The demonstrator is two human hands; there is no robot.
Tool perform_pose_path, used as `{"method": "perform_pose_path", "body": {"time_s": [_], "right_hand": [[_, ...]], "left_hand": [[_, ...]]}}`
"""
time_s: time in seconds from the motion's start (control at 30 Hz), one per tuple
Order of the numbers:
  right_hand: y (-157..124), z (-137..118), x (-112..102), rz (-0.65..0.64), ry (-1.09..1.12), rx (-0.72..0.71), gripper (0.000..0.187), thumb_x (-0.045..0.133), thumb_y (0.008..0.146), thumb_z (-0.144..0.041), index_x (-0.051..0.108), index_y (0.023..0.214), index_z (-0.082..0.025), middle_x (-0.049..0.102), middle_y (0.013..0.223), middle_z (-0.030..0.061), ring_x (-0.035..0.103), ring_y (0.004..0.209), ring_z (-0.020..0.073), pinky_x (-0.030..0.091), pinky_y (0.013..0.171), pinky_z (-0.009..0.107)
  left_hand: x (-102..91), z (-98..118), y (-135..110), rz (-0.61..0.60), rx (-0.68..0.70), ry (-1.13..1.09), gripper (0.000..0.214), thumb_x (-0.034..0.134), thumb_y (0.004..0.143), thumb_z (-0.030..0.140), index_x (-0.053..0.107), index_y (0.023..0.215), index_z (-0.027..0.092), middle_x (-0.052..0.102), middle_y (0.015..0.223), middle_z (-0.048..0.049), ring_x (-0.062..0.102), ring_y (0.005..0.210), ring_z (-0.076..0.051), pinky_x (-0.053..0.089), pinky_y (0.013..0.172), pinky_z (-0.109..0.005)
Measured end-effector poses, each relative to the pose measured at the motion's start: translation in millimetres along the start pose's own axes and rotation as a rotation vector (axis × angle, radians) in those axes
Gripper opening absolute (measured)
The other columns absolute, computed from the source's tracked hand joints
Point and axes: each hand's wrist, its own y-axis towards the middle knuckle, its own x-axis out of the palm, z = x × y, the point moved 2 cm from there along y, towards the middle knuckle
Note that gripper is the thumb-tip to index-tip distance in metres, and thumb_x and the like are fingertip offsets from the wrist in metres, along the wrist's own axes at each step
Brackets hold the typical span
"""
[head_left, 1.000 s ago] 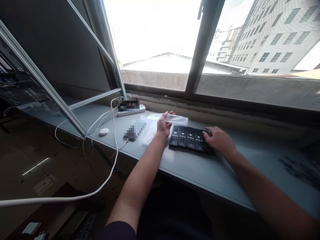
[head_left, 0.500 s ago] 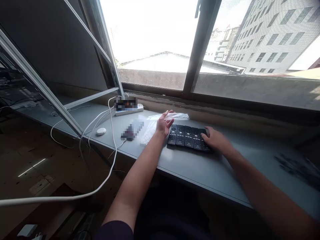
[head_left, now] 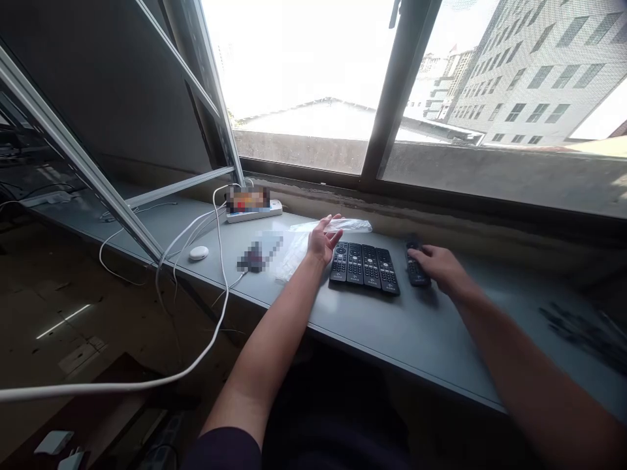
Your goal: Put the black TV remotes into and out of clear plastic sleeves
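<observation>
Several black remote controls (head_left: 363, 267) lie side by side in a row on the grey tabletop (head_left: 362, 320). To their right, my right hand (head_left: 435, 264) grips a single black remote control (head_left: 417, 269), apart from the row; its fingers wrap the far side and are partly hidden. My left hand (head_left: 323, 240) is at the left end of the row, palm turned up and fingers spread, with nothing in it. Behind and beside that hand lies a clear plastic bag (head_left: 294, 258), partly covered by the wrist.
Left of the bag are a blurred-out item (head_left: 259, 253), a round white disc (head_left: 198, 253) and a white power strip (head_left: 255, 212). A white cable (head_left: 223, 274) hangs over the front edge beside a metal frame (head_left: 112, 196). Dark objects (head_left: 582, 333) lie far right.
My right hand has moved right with one remote control, opening a gap between it and the row. My left hand stays nearly where it was, fingers still spread.
</observation>
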Motion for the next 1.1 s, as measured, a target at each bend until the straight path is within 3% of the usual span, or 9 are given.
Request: {"method": "perform_pose_path", "body": {"time_s": [0.1, 0.17, 0.3, 0.43, 0.57, 0.83, 0.97, 1.1], "right_hand": [[-10, -9, 4, -0.113, 0.244, -0.004, 0.026, 0.073, 0.103, -0.049, 0.066, 0.114, -0.027, 0.077, 0.100, 0.0089, 0.077, 0.073, 0.0244, 0.069, 0.066, 0.041], [-21, -17, 10, -0.234, 0.458, 0.026, 0.023, 0.064, 0.109, -0.047, 0.067, 0.117, -0.026, 0.075, 0.101, 0.0072, 0.067, 0.065, 0.0186, 0.062, 0.055, 0.032], [-40, -32, 20, -0.463, 0.592, -0.024, 0.048, 0.038, 0.114, -0.059, 0.072, 0.123, -0.026, 0.065, 0.091, 0.0065, 0.056, 0.063, 0.0213, 0.056, 0.050, 0.034], [-48, -35, 23, -0.523, 0.592, -0.036, 0.043, 0.043, 0.110, -0.049, 0.074, 0.127, -0.025, 0.055, 0.083, 0.0033, 0.048, 0.061, 0.0223, 0.051, 0.050, 0.035], [-52, -36, 25, -0.560, 0.623, -0.035, 0.040, 0.047, 0.109, -0.051, 0.074, 0.125, -0.026, 0.052, 0.081, 0.0017, 0.044, 0.062, 0.0223, 0.050, 0.052, 0.034], [-50, -32, 27, -0.696, 1.030, 0.176, 0.044, 0.054, 0.114, -0.056, 0.073, 0.132, -0.021, 0.053, 0.085, 0.0015, 0.050, 0.066, 0.0165, 0.053, 0.043, 0.020], [-46, -30, 26, -0.656, 1.009, 0.189, 0.034, 0.062, 0.112, -0.050, 0.073, 0.132, -0.025, 0.060, 0.089, 0.0030, 0.061, 0.071, 0.0159, 0.059, 0.046, 0.017], [-46, -31, 26, -0.582, 1.024, 0.280, 0.035, 0.048, 0.119, -0.043, 0.072, 0.139, -0.027, 0.075, 0.114, 0.0089, 0.076, 0.089, 0.0179, 0.068, 0.059, 0.021]], "left_hand": [[-0.6, 0, 1, 0.006, 0.006, 0.001, 0.037, 0.076, 0.102, 0.023, 0.074, 0.138, 0.016, 0.083, 0.131, -0.0138, 0.083, 0.094, -0.016, 0.067, 0.066, -0.018], [-1.4, 0, 1, 0.014, 0.010, 0.002, 0.032, 0.075, 0.103, 0.023, 0.074, 0.135, 0.016, 0.083, 0.132, -0.0137, 0.083, 0.095, -0.016, 0.067, 0.066, -0.018], [-3.3, 0, 2, 0.024, 0.020, -0.011, 0.032, 0.076, 0.103, 0.022, 0.074, 0.134, 0.016, 0.082, 0.134, -0.0142, 0.083, 0.096, -0.016, 0.067, 0.067, -0.018], [-4.4, 1, 4, 0.028, 0.029, -0.027, 0.035, 0.076, 0.102, 0.021, 0.073, 0.137, 0.016, 0.083, 0.133, -0.0133, 0.082, 0.095, -0.016, 0.067, 0.067, -0.018], [-5.0, 0, 4, 0.026, 0.024, -0.011, 0.033, 0.075, 0.102, 0.022, 0.074, 0.135, 0.015, 0.082, 0.135, -0.0135, 0.082, 0.096, -0.015, 0.067, 0.069, -0.017], [-6.6, 0, 5, 0.006, 0.033, 0.005, 0.024, 0.074, 0.103, 0.023, 0.074, 0.125, 0.015, 0.080, 0.141, -0.0138, 0.082, 0.101, -0.016, 0.067, 0.070, -0.017], [-6.8, 0, 5, 0.010, 0.035, 0.003, 0.027, 0.075, 0.103, 0.023, 0.074, 0.128, 0.015, 0.080, 0.141, -0.0134, 0.082, 0.100, -0.016, 0.067, 0.069, -0.018], [-6.8, 0, 5, 0.021, 0.034, -0.009, 0.033, 0.076, 0.102, 0.021, 0.073, 0.135, 0.016, 0.081, 0.137, -0.0129, 0.082, 0.098, -0.015, 0.067, 0.069, -0.018]]}}
